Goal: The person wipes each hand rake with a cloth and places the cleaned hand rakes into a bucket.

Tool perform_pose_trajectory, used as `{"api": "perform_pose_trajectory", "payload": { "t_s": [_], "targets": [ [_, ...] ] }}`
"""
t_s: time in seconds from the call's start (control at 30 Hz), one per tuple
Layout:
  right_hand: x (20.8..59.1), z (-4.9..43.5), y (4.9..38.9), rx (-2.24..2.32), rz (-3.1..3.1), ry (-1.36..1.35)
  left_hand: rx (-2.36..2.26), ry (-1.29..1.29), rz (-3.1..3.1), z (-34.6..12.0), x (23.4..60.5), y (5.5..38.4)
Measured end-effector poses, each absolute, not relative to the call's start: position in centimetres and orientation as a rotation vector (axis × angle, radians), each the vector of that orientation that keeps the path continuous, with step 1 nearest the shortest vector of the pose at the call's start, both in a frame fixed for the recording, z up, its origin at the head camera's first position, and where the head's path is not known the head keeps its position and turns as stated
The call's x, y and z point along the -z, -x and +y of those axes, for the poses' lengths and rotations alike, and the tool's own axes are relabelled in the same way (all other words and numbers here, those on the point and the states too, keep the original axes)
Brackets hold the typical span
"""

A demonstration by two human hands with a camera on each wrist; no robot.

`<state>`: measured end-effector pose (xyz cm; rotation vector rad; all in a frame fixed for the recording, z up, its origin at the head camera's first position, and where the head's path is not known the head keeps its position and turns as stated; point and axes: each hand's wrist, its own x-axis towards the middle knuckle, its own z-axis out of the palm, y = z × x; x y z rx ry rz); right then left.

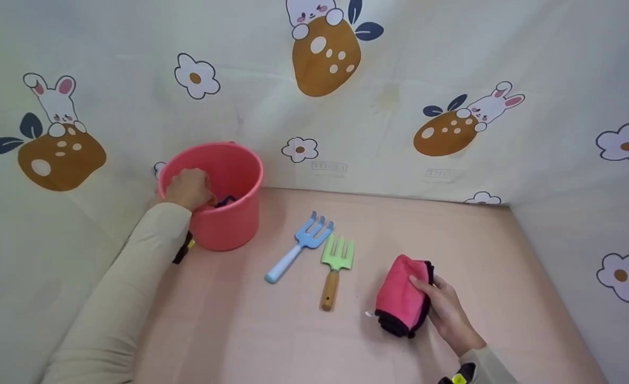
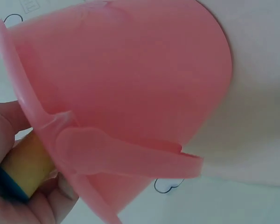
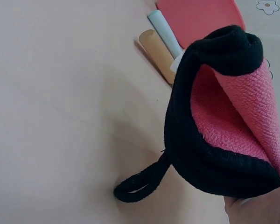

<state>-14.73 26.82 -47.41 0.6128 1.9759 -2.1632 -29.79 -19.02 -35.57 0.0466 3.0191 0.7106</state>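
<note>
My left hand (image 1: 188, 189) reaches over the near rim of a pink bucket (image 1: 226, 229). In the left wrist view its fingers curl round a yellowish, wooden-looking handle (image 2: 30, 163) with a dark teal end; the rest of that item is hidden by the bucket wall. On the right, my right hand (image 1: 448, 309) grips a folded pink cloth (image 1: 402, 290) with black edging, thumb on top. A black hanging loop (image 3: 140, 184) sticks out from the cloth in the right wrist view.
A light blue hand fork (image 1: 298, 250) and a green hand fork with a wooden handle (image 1: 336, 266) lie between the bucket and the cloth. Something dark (image 1: 226, 201) shows inside the bucket. Printed fabric walls (image 1: 357, 122) enclose the pinkish surface at the back and sides.
</note>
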Motion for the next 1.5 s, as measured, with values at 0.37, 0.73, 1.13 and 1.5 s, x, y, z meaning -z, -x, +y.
{"api": "perform_pose_trajectory", "payload": {
  "t_s": [0.37, 0.73, 1.13, 1.5],
  "targets": [
    [47.7, 26.5, 14.8, 2.182, 1.952, -0.594, -0.875, 0.016, 2.954, -19.9, 36.1, 30.3],
    [47.7, 26.3, 15.0, 2.204, 1.929, -0.576, -0.783, 0.019, 2.966, -20.9, 36.2, 29.9],
    [47.6, 26.5, 14.8, 2.215, 1.903, -0.562, -0.513, -0.11, 3.16, -21.7, 37.1, 29.9],
    [47.5, 26.3, 14.7, 2.274, 1.851, -0.579, -0.503, -0.326, 3.345, -19.4, 36.4, 29.4]
  ]
}}
